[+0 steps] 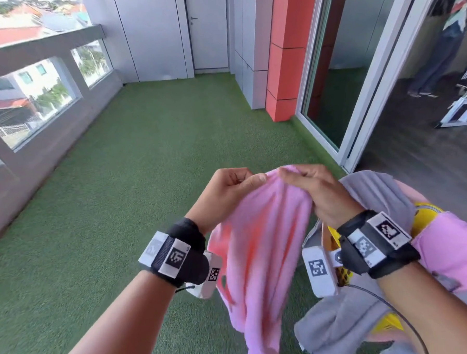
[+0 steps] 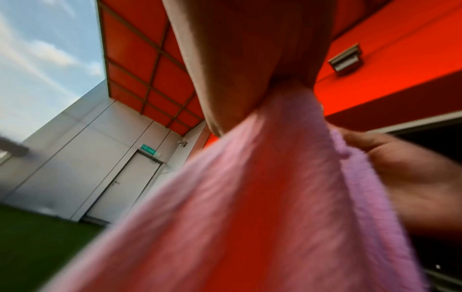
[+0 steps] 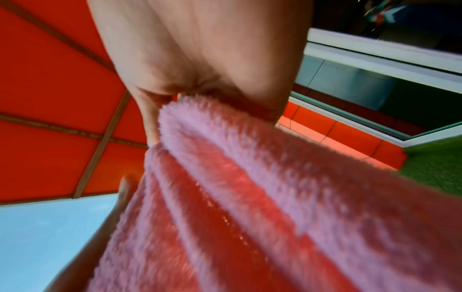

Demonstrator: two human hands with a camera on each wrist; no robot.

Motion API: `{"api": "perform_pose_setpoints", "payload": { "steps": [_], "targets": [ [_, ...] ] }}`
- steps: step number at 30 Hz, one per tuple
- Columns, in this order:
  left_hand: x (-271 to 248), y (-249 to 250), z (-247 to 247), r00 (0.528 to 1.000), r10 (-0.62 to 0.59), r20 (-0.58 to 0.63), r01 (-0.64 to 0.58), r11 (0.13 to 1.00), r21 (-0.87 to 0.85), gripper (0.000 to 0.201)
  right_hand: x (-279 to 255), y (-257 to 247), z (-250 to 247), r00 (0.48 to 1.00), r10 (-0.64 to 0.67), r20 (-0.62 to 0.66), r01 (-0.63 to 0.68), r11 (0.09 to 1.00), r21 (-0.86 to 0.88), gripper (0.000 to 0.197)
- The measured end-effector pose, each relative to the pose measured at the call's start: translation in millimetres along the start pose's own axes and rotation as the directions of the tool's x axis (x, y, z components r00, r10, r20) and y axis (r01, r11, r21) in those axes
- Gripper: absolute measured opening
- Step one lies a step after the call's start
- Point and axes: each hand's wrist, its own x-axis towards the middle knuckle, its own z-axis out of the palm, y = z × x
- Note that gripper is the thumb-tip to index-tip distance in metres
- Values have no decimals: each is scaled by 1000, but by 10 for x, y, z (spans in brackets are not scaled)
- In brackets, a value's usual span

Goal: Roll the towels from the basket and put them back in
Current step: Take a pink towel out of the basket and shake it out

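A pink towel (image 1: 260, 245) hangs in the air in front of me, held by its top edge. My left hand (image 1: 235, 183) pinches that edge on the left. Close beside it, my right hand (image 1: 305, 184) grips the same edge. The pink towel (image 2: 262, 207) fills the left wrist view below my left hand (image 2: 250, 65). Its fluffy edge also fills the right wrist view, where the pink towel (image 3: 262, 197) runs out from my right hand (image 3: 200, 59). The yellow basket (image 1: 429, 210) sits low on the right, mostly hidden under a grey towel (image 1: 340, 322) and another pink towel (image 1: 452, 249).
Green artificial turf (image 1: 145, 168) covers the balcony floor ahead and to the left. A low grey wall with glass panes (image 1: 33, 92) runs along the left. A white door (image 1: 207, 29) stands at the far end, and a sliding glass door (image 1: 356, 62) lies on the right.
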Motion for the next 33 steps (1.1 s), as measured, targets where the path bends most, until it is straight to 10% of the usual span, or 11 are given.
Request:
{"api": "perform_pose_setpoints", "payload": {
  "steps": [3, 8, 14, 19, 26, 33],
  "targets": [
    [-45, -32, -22, 1000, -7, 28, 7, 1000, 1, 52, 26, -100, -117, 986, 13, -168, 23, 977, 210, 42],
    [45, 73, -44, 999, -12, 30, 13, 999, -51, 44, -196, -45, 111, 981, 74, 180, -56, 993, -103, 38],
    [-46, 18, -6, 997, -2, 79, 2, 1000, 6, 45, -91, -115, -212, 952, -114, -283, 145, 985, 92, 52],
    [61, 31, 72, 987, -8, -161, 5, 1000, -22, 34, -273, 34, 114, 989, 91, 115, -78, 990, -117, 50],
    [-13, 132, 109, 994, -14, 107, 10, 999, 41, 49, -165, -177, -87, 982, -25, -189, 61, 980, 189, 74],
    [76, 254, 42, 992, 20, 127, -13, 998, -59, 22, -292, -88, 51, 998, -20, 57, 16, 998, 54, 36]
  ]
}}
